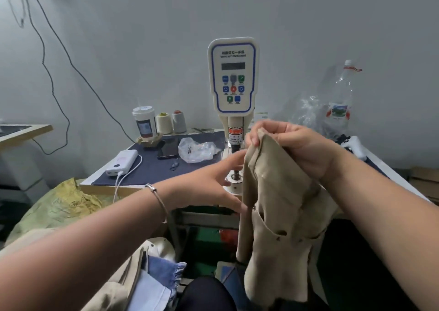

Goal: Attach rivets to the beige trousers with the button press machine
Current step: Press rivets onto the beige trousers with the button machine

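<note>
Beige trousers [280, 206] hung before the button press machine [234, 80] — right hand [292, 146] pinching the waistband, left hand [213, 182] spread, fingers touching the fabric edge.

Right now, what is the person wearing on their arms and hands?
Both forearms are bare, no sleeves or gloves in view. The left hand has a thin silver bangle with a small bead at the wrist. The right hand wears nothing; no rings or watch show.

The button press machine [233, 77] panel reads "SERVO BUTTON MACHINE"; its sticker, partly, "CARE OF"
</note>
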`<action>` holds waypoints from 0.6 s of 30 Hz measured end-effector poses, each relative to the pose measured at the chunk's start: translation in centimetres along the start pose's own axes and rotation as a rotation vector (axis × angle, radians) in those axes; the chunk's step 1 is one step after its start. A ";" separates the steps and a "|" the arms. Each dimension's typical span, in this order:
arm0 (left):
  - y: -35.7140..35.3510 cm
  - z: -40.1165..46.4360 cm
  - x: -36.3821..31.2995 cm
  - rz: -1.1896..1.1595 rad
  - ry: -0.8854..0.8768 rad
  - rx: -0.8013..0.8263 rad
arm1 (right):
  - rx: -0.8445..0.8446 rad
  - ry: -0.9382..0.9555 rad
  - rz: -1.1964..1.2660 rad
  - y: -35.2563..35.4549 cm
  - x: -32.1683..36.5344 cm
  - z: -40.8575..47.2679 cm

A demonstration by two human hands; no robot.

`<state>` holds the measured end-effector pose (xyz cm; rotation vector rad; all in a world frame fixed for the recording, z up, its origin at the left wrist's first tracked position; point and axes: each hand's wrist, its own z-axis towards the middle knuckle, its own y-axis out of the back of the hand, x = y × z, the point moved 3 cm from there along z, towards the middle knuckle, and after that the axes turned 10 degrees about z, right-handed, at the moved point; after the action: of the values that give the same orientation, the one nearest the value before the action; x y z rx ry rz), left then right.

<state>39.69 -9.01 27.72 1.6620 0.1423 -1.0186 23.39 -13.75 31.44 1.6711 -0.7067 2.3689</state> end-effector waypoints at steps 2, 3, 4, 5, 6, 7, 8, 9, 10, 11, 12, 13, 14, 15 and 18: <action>-0.6 1.3 -0.8 -0.030 -0.041 -0.049 | 0.018 0.071 0.055 -0.4 1.3 0.1; -0.6 2.0 -1.3 -0.079 -0.041 -0.079 | 0.030 0.089 0.086 -0.5 1.9 0.2; -0.4 2.5 -1.8 -0.136 -0.032 -0.102 | 0.042 0.099 0.102 -0.5 2.3 0.4; -0.2 2.9 -2.4 -0.195 -0.024 -0.115 | 0.043 0.113 0.090 -0.5 2.7 0.5; -0.1 3.2 -2.9 -0.249 -0.023 -0.120 | 0.015 0.127 0.054 -0.4 2.9 0.5; 0.0 3.6 -3.2 -0.291 -0.027 -0.133 | -0.049 0.145 0.004 -0.1 3.0 0.5; 0.1 3.8 -3.3 -0.334 -0.020 -0.155 | -0.146 0.176 -0.061 0.5 3.0 0.4; 0.2 3.9 -3.1 -0.391 -0.007 -0.172 | -0.272 0.219 -0.146 1.2 2.8 0.3; 0.4 3.9 -2.8 -0.446 0.009 -0.179 | -0.412 0.257 -0.239 1.9 2.6 0.0; 0.6 3.8 -2.5 -0.499 0.019 -0.177 | -0.523 0.256 -0.301 2.6 2.0 -0.6; 0.9 3.5 -2.2 -0.548 0.028 -0.183 | -0.566 0.191 -0.299 3.4 1.1 -1.3; 1.4 3.1 -2.0 -0.588 0.031 -0.196 | -0.531 0.066 -0.226 3.8 -0.2 -1.8; 2.0 2.6 -1.8 -0.619 0.020 -0.210 | -0.461 -0.080 -0.159 3.9 -1.7 -2.6; 2.6 2.1 -1.6 -0.636 -0.002 -0.213 | -0.385 -0.188 -0.134 3.9 -3.2 -3.4; 4.3 0.3 -0.7 -0.607 -0.033 -0.147 | -0.263 -0.286 -0.104 4.0 -5.4 -4.6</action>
<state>41.48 -10.55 31.34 1.4937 0.7160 -1.4435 19.93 -14.43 24.07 1.8921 -0.9068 1.8927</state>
